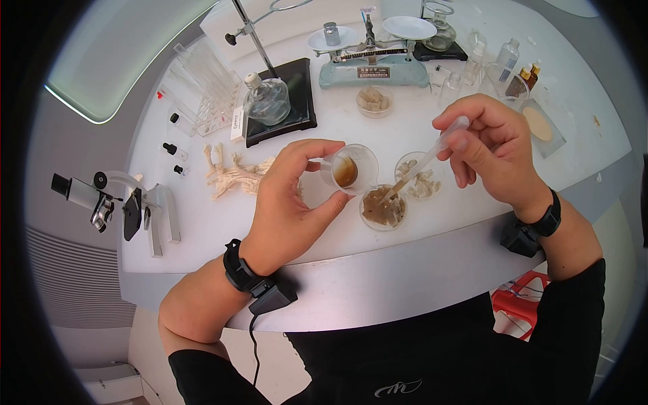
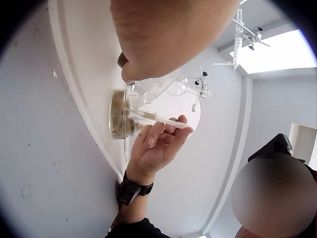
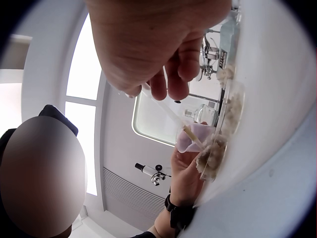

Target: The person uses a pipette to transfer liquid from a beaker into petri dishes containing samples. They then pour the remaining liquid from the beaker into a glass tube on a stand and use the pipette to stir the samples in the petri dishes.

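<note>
Your left hand (image 1: 290, 196) gripped a cup (image 1: 354, 169) of brown water. Your right hand's (image 1: 496, 145) grip pinched a dropper (image 1: 432, 154) over the brown dish (image 1: 383, 208).

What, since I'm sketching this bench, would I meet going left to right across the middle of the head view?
Microscope → pale branching piece → clear cup of brown liquid, held in the left hand → round dish of brownish pieces → right hand pinching a dropper.

lettered plate (image 1: 373, 73) on balance (image 1: 410, 74), marked white card (image 1: 237, 124) (both too small to read), logo (image 1: 398, 388) on black shirt (image 1: 459, 358)
</note>
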Demonstrator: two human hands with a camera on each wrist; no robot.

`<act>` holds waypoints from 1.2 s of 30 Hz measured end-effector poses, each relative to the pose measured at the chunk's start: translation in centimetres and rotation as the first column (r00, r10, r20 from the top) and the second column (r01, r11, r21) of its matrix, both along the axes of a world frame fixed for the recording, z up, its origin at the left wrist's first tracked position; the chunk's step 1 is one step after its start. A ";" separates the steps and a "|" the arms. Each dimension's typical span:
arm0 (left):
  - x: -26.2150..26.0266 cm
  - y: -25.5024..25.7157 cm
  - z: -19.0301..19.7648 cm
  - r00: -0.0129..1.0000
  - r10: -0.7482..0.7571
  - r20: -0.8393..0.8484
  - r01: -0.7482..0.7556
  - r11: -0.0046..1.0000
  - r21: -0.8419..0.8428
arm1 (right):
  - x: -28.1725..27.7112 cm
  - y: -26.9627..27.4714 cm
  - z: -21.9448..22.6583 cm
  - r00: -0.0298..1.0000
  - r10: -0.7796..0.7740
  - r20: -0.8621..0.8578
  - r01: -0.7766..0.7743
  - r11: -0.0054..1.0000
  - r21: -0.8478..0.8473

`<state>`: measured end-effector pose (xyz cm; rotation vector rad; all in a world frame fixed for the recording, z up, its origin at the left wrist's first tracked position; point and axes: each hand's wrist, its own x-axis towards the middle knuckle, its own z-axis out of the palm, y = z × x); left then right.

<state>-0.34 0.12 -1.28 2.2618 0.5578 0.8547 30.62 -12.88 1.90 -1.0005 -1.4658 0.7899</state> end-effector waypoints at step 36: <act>-0.1 0.1 -0.1 1.000 0.004 -0.013 -0.003 1.000 0.008 | 0.2 0.2 -0.3 0.995 -0.090 -0.053 0.093 0.994 0.051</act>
